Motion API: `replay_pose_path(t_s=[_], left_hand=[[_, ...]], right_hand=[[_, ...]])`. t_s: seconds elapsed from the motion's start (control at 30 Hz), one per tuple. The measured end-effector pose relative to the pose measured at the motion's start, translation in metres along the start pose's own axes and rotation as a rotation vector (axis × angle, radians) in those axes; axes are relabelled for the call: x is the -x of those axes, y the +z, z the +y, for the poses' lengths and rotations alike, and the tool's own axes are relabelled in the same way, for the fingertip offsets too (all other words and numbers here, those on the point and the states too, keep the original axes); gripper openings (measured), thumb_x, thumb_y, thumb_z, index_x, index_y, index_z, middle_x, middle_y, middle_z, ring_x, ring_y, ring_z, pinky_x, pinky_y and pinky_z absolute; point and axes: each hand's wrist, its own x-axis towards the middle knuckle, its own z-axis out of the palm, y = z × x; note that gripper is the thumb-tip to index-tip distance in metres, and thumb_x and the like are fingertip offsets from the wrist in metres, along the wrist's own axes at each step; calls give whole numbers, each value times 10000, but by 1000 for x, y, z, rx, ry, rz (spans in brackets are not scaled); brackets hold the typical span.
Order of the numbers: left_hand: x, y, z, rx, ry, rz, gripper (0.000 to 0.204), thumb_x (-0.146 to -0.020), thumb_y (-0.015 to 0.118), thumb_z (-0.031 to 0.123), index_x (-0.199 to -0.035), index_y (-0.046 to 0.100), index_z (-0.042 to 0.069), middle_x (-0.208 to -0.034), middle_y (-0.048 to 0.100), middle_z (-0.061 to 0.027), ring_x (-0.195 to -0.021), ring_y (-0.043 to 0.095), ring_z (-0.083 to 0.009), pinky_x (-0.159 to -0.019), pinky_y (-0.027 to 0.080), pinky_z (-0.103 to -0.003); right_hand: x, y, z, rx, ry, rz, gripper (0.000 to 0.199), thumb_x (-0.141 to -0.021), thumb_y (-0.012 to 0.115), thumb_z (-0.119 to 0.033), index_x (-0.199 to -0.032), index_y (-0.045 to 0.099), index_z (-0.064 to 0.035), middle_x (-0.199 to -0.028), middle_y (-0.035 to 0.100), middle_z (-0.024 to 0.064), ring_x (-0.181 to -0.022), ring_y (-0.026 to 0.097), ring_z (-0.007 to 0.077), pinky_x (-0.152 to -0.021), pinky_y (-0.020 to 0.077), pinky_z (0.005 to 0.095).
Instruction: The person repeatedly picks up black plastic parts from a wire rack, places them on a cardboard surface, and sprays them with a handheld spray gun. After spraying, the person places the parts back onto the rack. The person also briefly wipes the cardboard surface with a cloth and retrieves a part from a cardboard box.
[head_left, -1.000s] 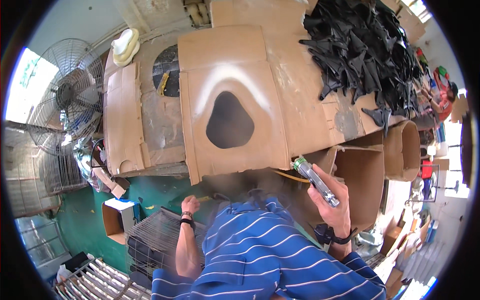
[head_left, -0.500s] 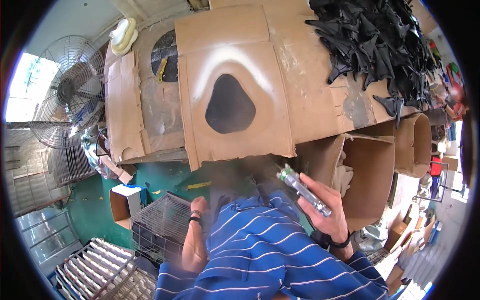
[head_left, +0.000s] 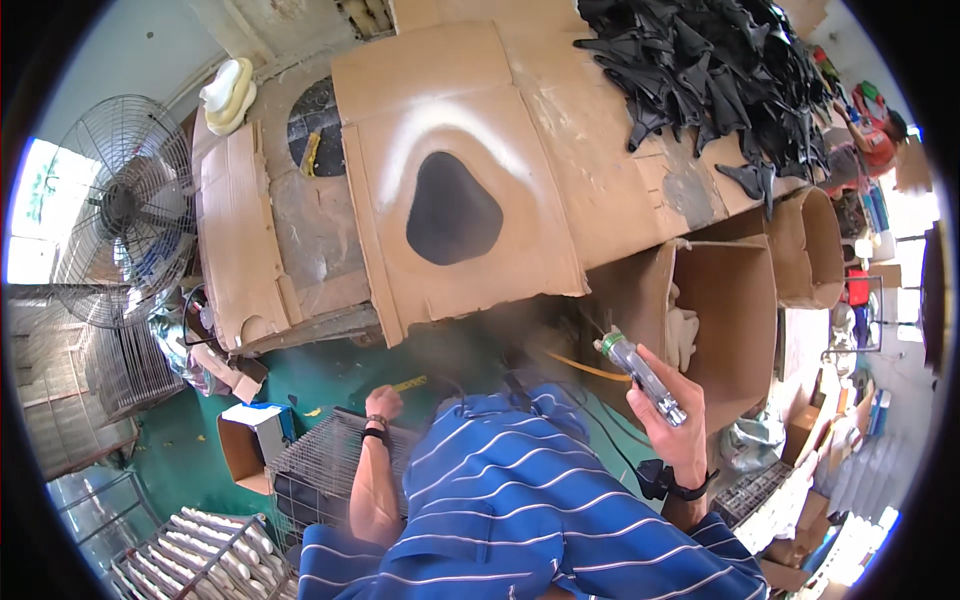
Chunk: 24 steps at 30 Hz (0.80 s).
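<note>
My right hand (head_left: 668,420) is wrapped round a silver spray gun (head_left: 645,380) with a green collar, held over the floor in front of the cardboard box at the right. An orange hose (head_left: 590,369) runs toward that hand. My left hand (head_left: 383,402) hangs low on the left beside the wire cage, its fingers curled; whatever may be inside them is hidden. Ahead on the table lies a cardboard sheet (head_left: 352,80) with a rounded triangular dark opening (head_left: 453,210). A white sprayed arc (head_left: 455,112) curves around the opening's far end.
Black limp pieces (head_left: 700,70) are heaped at the table's far right. Open cardboard boxes (head_left: 735,330) stand below the right edge. A large fan (head_left: 125,205) is at left. A wire cage (head_left: 335,455) and a rack of white pieces (head_left: 205,555) stand at lower left.
My right hand has moved slightly right with the spray gun, and the orange hose now shows. My left hand has shifted slightly left. The table appears shifted left in view.
</note>
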Motion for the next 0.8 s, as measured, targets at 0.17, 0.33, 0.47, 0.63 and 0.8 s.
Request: replay_pose_path(t_s=[0.17, 0.33, 0.47, 0.63, 0.8], left_hand=[[-3, 5, 17, -182, -42, 13, 331, -955, 658, 172, -1259, 624, 48, -890, 710, -123, -691, 697, -252, -552, 564, -401], [0, -4, 13, -177, -78, -33, 353, -954, 650, 184, -1276, 622, 42, -903, 720, -121, -728, 712, -248, -580, 576, -419], [9, -6, 15, -249, -91, -21, 392, -944, 646, 244, -1287, 623, 56, -981, 703, -107, -826, 712, -248, -751, 595, -474], [16, -5, 16, -185, -98, 6, 371, -951, 649, 183, -1283, 619, 20, -874, 712, -112, -699, 705, -230, -529, 547, -384], [16, 7, 20, -289, -97, 16, 358, -951, 651, 205, -1265, 635, 35, -873, 712, -92, -673, 697, -197, -521, 537, -358]], right_hand=[[27, 18, -14, -40, -45, -92, 486, -850, 752, -30, -1319, 634, 16, -961, 710, 175, -772, 673, 265, -739, 526, 331], [15, 38, -31, -63, -116, -63, 475, -859, 744, -19, -1319, 632, 19, -924, 695, 172, -750, 658, 254, -720, 523, 332], [9, 38, -24, -91, -84, 76, 467, -869, 735, -19, -1321, 626, 33, -988, 720, 176, -797, 685, 224, -727, 530, 309], [17, 17, -12, 40, -38, -63, 473, -861, 736, -14, -1320, 629, 24, -982, 716, 181, -797, 685, 231, -734, 530, 318], [16, 21, -10, -76, -54, -9, 475, -858, 740, -19, -1318, 632, 23, -954, 706, 182, -786, 682, 248, -729, 525, 320]])
